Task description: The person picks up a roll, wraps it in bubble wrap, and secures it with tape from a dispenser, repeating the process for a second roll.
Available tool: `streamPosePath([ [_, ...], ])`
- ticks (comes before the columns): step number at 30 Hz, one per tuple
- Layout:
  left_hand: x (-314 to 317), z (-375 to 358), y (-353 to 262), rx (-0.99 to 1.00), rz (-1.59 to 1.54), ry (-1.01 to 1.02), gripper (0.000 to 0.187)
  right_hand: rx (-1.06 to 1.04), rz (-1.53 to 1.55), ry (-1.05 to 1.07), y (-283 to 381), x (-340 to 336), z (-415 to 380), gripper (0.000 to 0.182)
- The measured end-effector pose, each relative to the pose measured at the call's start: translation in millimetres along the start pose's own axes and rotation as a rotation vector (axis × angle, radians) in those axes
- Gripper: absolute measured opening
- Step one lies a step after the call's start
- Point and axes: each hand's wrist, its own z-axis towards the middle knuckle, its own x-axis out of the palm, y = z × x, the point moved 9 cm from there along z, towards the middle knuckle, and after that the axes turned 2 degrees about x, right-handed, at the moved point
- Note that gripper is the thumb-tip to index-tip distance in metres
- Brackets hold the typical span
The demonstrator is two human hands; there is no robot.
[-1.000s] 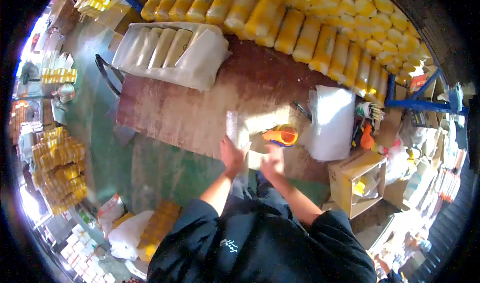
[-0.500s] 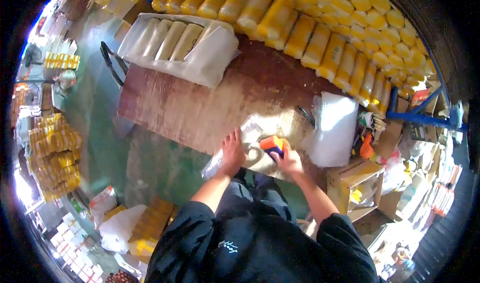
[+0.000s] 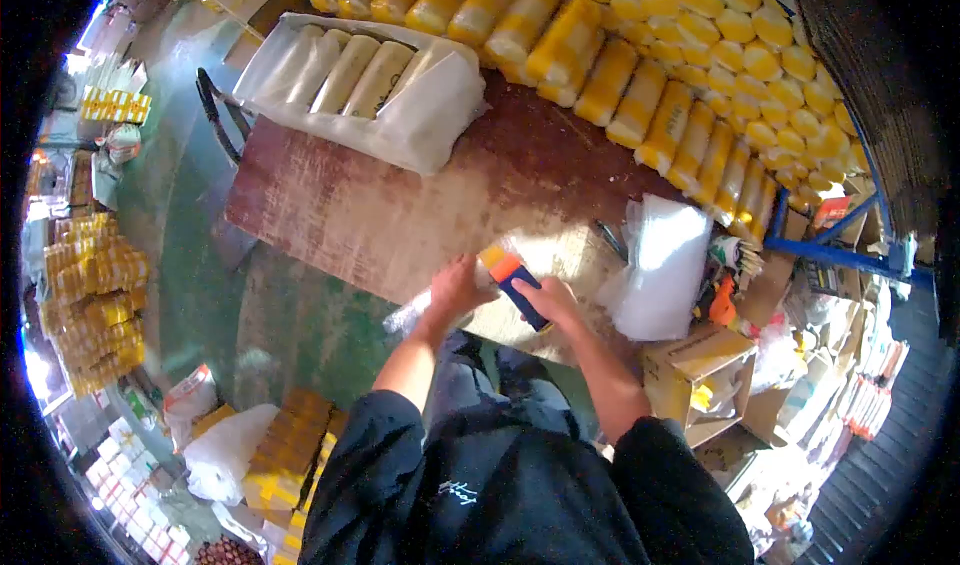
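Note:
At the near edge of the reddish-brown wooden table, my left hand grips a clear plastic-wrapped item; part of it sticks out to the left of the hand. What lies inside the plastic is too blurred to make out. My right hand is closed around an orange and dark blue block-shaped object with a yellowish end. Its upper end tilts toward my left hand, close to the fingers.
A white-lined box of beige rolls stands at the table's far left. Yellow wrapped rolls line the far side. White plastic sheeting lies on the right, beside a cardboard box. Yellow packages are stacked at left.
The orange and blue object has turned upright and moved slightly left, up against the left hand's fingers. My left hand has shifted slightly left and its fingers are more curled.

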Motion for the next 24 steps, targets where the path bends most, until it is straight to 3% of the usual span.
streamPosePath([
  [4,-30,-25,-28,-0.003,0.160,-0.353,0.126,0.013,0.002,-0.057,11,1,1,0.061],
  [5,-26,-40,-40,0.055,0.214,-0.471,0.121,0.007,0.005,-0.061,9,3,5,0.058],
  [7,-9,-33,-34,0.073,0.359,-0.485,0.120,0.000,0.014,-0.074,4,5,3,0.053],
  [11,-18,-1,-17,0.027,-0.041,0.006,0.113,-0.030,0.101,-0.005,-3,0,-7,0.055],
  [16,-12,-15,-26,0.015,0.326,-0.600,0.112,-0.061,0.095,-0.047,18,6,-1,0.056],
  [19,-11,13,-11,-0.009,-0.029,-0.018,0.112,-0.064,0.115,-0.037,8,-2,-18,0.056],
  [20,10,33,3,0.075,-0.101,0.207,0.111,-0.056,0.113,-0.007,1,0,-12,0.055],
  [24,-39,-31,-52,0.048,0.341,-0.454,0.105,-0.048,0.183,-0.023,4,7,2,0.055],
])
